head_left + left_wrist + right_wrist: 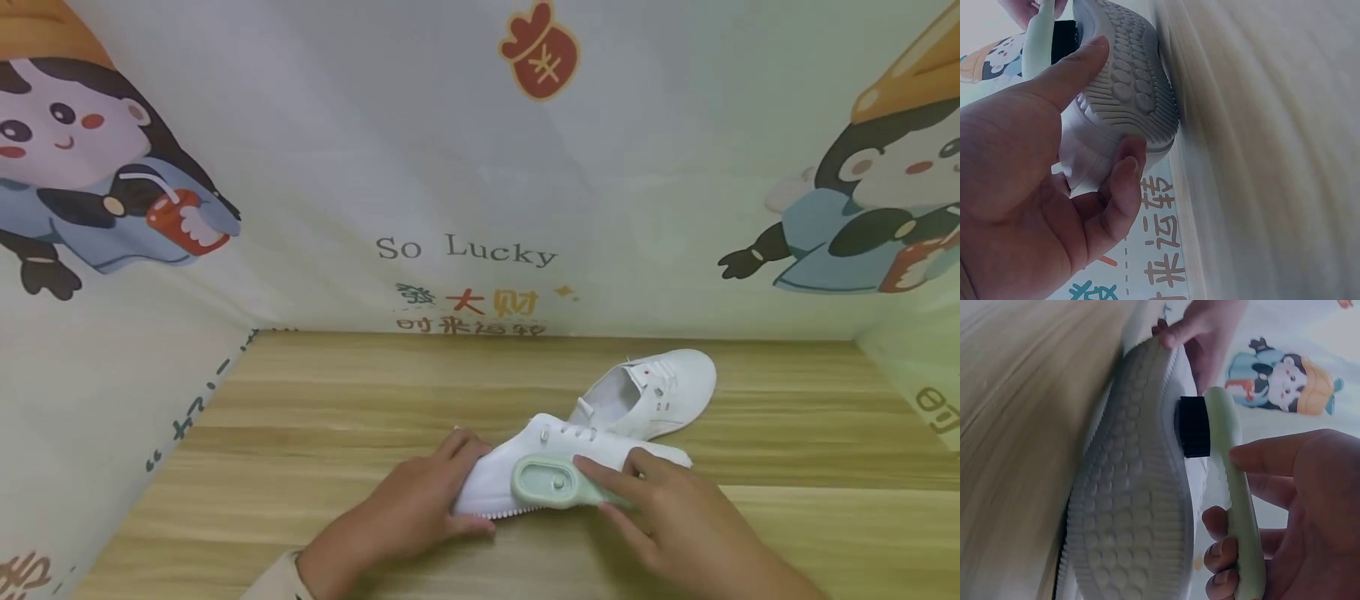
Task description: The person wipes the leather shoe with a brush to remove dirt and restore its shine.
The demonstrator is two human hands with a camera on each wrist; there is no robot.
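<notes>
A white sneaker (491,479) lies on its side on the wooden surface, its studded sole (1125,506) facing the person. My left hand (420,492) grips it by the heel, thumb on the sole edge and fingers round the far side. A pale green brush (546,481) with dark bristles (1194,427) is held by its handle in my right hand (667,508). Its bristles touch the upper side of the sneaker just above the sole. The right index finger lies along the back of the brush.
Behind the held sneaker a second white sneaker (678,392) stands upright, toe to the right. The wood-grain surface (337,392) ends at a printed cloth backdrop (465,167), which also covers the left and right sides.
</notes>
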